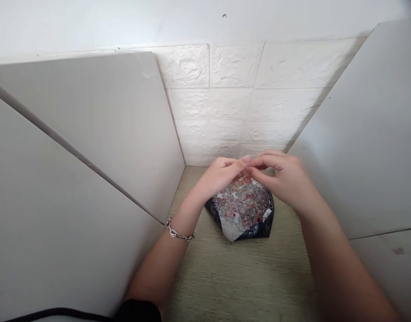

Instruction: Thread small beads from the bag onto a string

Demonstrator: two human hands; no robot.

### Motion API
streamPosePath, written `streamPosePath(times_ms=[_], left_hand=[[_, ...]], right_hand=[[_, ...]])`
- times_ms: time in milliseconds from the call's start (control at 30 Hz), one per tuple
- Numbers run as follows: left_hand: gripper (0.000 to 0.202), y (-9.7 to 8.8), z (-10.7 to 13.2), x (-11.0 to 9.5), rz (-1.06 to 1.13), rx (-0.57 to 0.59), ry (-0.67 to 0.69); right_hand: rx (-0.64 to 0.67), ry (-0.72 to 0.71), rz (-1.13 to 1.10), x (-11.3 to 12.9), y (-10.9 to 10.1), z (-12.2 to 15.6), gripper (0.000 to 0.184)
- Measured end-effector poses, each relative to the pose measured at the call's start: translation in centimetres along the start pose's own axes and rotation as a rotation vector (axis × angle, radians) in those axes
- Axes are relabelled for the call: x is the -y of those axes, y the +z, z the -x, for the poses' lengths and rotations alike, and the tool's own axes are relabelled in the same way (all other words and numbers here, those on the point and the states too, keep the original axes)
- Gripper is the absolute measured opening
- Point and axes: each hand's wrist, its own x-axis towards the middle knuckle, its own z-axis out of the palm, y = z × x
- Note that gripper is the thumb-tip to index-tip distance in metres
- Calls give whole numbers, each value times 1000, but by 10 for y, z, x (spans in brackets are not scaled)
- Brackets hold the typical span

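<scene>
Left hand (222, 175), beads (241, 201) in bag (257, 231) on table (219, 277), right hand (288, 181)
Left fingertips meet the right's above the beads, whether pinching anything I cannot tell; beads look light, hard, slippery, best taken singly between fingertips; bag looks soft, likely to slump, so I'd hold its rim; right thumb and forefinger close together

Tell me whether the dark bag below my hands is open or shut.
Open: the dark bag has its sides spread, and many small beads show inside.
</scene>
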Motion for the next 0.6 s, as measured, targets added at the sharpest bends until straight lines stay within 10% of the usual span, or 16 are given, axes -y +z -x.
streamPosePath(times_ms=[267, 600], left_hand=[[42, 2, 1, -4, -211, -74, 18], [34, -6, -5, 5, 43, -51, 145]], right_hand=[[-30, -4, 79, -3, 3, 0, 16], [-84, 105, -117, 0, -3, 1, 12]])
